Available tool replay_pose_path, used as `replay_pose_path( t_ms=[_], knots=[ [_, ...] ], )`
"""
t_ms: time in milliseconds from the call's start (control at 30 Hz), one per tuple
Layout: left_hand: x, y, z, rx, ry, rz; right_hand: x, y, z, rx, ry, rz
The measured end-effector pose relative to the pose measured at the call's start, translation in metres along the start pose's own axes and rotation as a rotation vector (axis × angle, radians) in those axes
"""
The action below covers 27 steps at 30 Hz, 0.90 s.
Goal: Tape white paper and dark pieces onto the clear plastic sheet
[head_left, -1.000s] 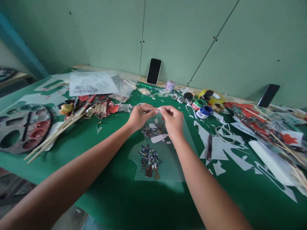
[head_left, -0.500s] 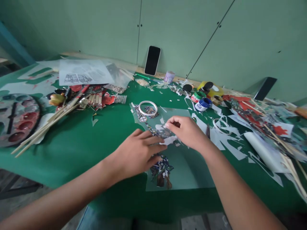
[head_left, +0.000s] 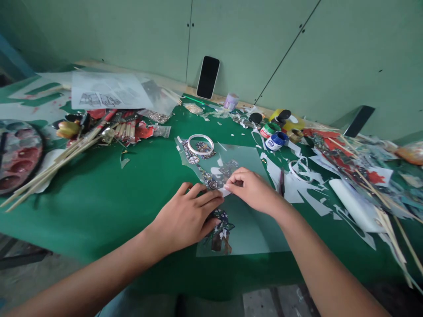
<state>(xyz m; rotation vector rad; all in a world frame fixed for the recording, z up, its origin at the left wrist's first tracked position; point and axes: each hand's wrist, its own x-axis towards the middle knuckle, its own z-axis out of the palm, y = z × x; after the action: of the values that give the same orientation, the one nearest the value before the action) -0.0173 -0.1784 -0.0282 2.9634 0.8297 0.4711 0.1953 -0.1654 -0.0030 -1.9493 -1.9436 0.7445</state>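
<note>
My left hand point(head_left: 185, 213) lies palm down with its fingers stretched out over a translucent sheet point(head_left: 257, 233) on the green tabletop. Its fingertips touch the left end of a small white strip point(head_left: 224, 192). At the strip's other end, thumb and index finger of my right hand point(head_left: 253, 190) are pinched together. Dark, flower-patterned cut-out pieces point(head_left: 224, 224) show on the sheet below my left fingers, and others continue above them. Near the sheet's upper left corner rests a thin white ring point(head_left: 201, 153). What lies under my left palm is hidden.
Paint jars point(head_left: 276, 141) stand behind on the right, near white paper scraps point(head_left: 317, 202) and a dark slim tool point(head_left: 281, 182). Thin wooden sticks point(head_left: 59, 165) and a paint palette point(head_left: 23, 154) lie left. A phone point(head_left: 208, 77) leans on the wall.
My right hand has come down and left to the white strip, and its fingertips now pinch the strip's right end. My left hand stays over the sheet. The view has shifted slightly.
</note>
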Motion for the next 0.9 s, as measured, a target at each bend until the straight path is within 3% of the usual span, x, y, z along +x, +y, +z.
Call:
replay_pose_path(
  t_ms=[300,400,633,800,900],
  knots=[
    [0.000,-0.001,-0.001,-0.005,0.001,-0.006,-0.001,0.000,0.007,-0.052,0.076,0.038],
    [0.000,-0.001,-0.002,-0.006,-0.012,-0.012,-0.001,0.006,0.009,0.013,0.151,0.062],
    [0.004,-0.003,-0.003,-0.071,-0.026,-0.029,-0.002,0.016,0.013,0.130,0.171,0.013],
    [0.029,-0.024,-0.017,-0.240,0.034,-0.067,0.008,0.013,0.010,0.291,0.253,-0.011],
    [0.056,-0.049,-0.020,-0.045,0.154,-0.268,0.028,0.006,0.007,0.318,0.397,-0.057]
  ],
)
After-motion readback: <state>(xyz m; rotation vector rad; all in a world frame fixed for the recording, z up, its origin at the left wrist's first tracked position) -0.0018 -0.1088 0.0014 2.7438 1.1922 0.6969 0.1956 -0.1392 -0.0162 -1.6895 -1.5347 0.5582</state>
